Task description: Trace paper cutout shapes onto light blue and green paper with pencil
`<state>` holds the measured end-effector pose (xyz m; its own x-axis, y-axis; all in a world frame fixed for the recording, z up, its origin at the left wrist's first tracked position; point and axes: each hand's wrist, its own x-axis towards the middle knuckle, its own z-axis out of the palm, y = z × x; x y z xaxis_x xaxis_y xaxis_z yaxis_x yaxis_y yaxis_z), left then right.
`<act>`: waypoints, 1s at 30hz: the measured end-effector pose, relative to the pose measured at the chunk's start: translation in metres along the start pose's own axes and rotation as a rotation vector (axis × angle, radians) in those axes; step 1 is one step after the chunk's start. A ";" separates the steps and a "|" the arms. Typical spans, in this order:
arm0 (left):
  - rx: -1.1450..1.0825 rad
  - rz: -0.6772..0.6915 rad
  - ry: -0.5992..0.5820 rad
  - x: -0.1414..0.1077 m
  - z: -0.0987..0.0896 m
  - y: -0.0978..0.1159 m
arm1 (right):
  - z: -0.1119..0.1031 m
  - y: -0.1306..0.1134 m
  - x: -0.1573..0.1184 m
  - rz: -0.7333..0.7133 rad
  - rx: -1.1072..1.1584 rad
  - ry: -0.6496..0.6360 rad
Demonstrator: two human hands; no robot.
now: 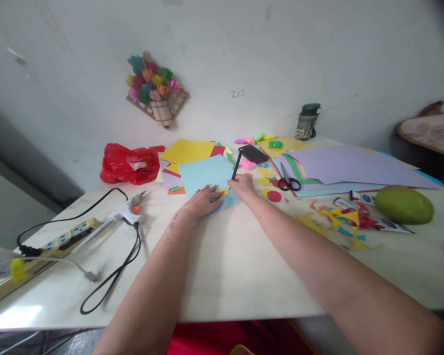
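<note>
A light blue sheet of paper (203, 173) lies on the table in front of me. My left hand (203, 202) rests flat on its lower part, fingers stretched out, with the fingertips on a small yellow paper circle (224, 193). In my right hand (243, 187) is a black pen (237, 163), gripped low and tilted, its tip down on the blue sheet at the circle's right edge. Just right of that hand lie several cut circles, among them a red circle (274, 196), and black-handled scissors (289, 184).
To the left are a red plastic bag (131, 165), a white glue gun (128, 211) with its cord, and a power strip (64, 241). Behind lie a phone (254, 154) and yellow paper (188, 150). Rightward are purple sheets (348, 165), paper scraps (331, 217) and a green fruit (404, 204).
</note>
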<state>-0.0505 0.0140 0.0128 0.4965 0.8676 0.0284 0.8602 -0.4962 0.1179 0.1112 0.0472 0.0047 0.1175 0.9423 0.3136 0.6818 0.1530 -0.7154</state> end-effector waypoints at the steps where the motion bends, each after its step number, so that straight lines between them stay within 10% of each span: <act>1: 0.004 0.000 0.002 0.000 0.000 0.000 | -0.001 0.000 0.001 0.011 0.037 0.014; 14: 0.067 -0.017 0.041 -0.006 -0.003 0.009 | -0.036 0.016 0.016 0.178 -0.054 0.139; 30: 0.126 -0.046 0.103 -0.005 -0.001 0.016 | -0.020 0.018 0.014 0.226 0.041 -0.023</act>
<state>-0.0394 0.0021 0.0151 0.4476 0.8850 0.1283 0.8926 -0.4509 -0.0035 0.1394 0.0575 0.0089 0.2472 0.9604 0.1284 0.6101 -0.0514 -0.7907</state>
